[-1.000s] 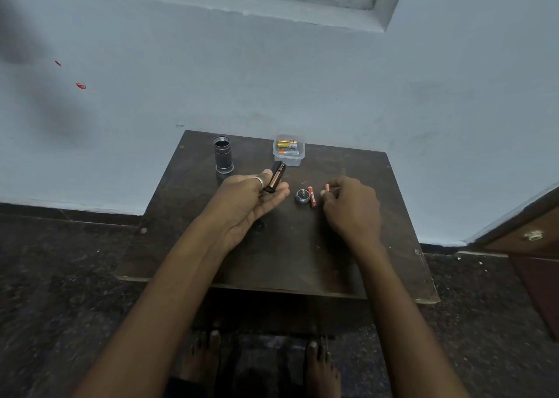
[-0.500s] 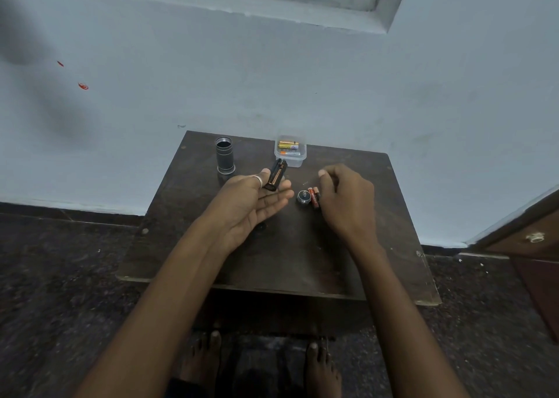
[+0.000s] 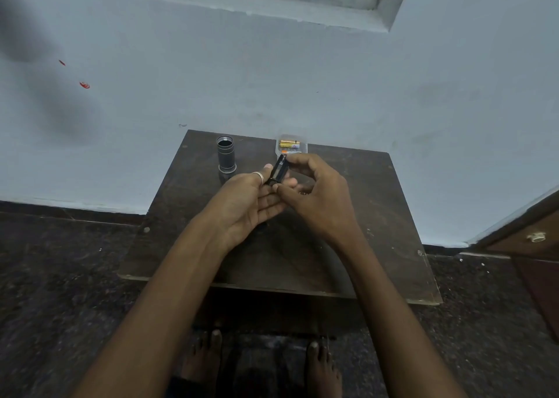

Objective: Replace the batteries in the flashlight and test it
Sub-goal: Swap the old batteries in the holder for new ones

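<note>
A person's two bare hands meet above a small dark wooden table (image 3: 378, 216) set against a pale blue wall (image 3: 302, 79). The left hand (image 3: 248, 199), a ring (image 3: 259, 177) on its thumb, lies palm up with fingers loosely spread, its thumb and fingertips closed on the lower end of a black battery holder (image 3: 279, 171), which tilts up and away toward the wall. The right hand (image 3: 317, 194) curls over from the right, its thumb at the holder's near end and its fingers wrapped around the far end; both hands are closed on the holder. Its slots look dark, though the dim view leaves it unclear whether any cell sits inside.

At the table's far left edge the flashlight body (image 3: 226, 157) stands upright on its wider end, its open tube facing up, well apart from the hands. Just beyond the right fingers, a small clear plastic box (image 3: 299, 148) holds gold-coloured batteries (image 3: 289, 144). Bare feet (image 3: 205, 358) show on the dark speckled floor (image 3: 60, 276) below the table's near edge.
</note>
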